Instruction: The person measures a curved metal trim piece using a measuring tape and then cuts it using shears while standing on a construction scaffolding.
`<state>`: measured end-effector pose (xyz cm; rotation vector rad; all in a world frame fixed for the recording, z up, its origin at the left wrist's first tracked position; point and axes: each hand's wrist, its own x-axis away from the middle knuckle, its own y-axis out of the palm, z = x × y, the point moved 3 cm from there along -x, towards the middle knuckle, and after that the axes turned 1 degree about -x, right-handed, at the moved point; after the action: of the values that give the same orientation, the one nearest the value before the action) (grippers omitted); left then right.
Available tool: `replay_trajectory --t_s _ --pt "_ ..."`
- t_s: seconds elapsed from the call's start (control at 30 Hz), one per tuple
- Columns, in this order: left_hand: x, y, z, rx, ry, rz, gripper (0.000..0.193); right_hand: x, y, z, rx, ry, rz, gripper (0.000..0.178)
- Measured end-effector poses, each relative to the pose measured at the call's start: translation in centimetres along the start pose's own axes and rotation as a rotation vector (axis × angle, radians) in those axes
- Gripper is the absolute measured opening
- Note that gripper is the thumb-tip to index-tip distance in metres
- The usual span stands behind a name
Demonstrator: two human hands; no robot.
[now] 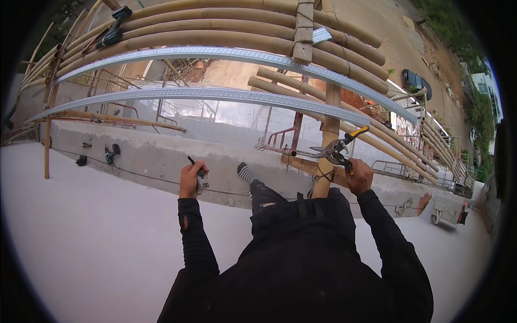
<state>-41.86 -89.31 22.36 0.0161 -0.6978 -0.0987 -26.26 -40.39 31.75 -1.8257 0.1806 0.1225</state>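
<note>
My right hand grips a pair of tin snips with yellow-and-black handles. Their jaws are spread apart and point left, in front of an upright bamboo pole. At left of centre my left hand is closed around a small clear-and-dark object. A thin black tip pokes up above those fingers, and the exact kind of the object does not show. Beyond both hands, two long perforated metal channels, a nearer channel and a farther channel, lie across the bamboo scaffold.
A cordless drill rests on the bundled bamboo poles. Another drill lies on the concrete ledge beneath me, where my striped-sock foot stands. At right sits a grey case. Far below is a dark car.
</note>
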Motion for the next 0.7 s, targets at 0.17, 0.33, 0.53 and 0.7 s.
replay_trajectory --t_s 0.17,0.33,0.53,0.7 --pt "-2.2 4.2 -2.9 -0.072 -0.075 -0.302 0.035 -0.5 -1.0 -1.1 0.028 0.033 0.052 0.019" --pt "-4.3 4.3 -3.3 -0.195 -0.099 -0.429 0.034 0.8 -0.6 -0.7 0.032 0.116 0.049 0.016" --pt "-4.8 1.6 -0.5 -0.282 -0.016 -0.398 0.035 1.6 -0.1 -0.9 0.070 0.146 0.057 0.013" --pt "-3.6 -3.7 0.1 -0.246 -0.049 -0.371 0.035 1.3 0.6 -1.1 0.051 0.203 0.139 0.018"
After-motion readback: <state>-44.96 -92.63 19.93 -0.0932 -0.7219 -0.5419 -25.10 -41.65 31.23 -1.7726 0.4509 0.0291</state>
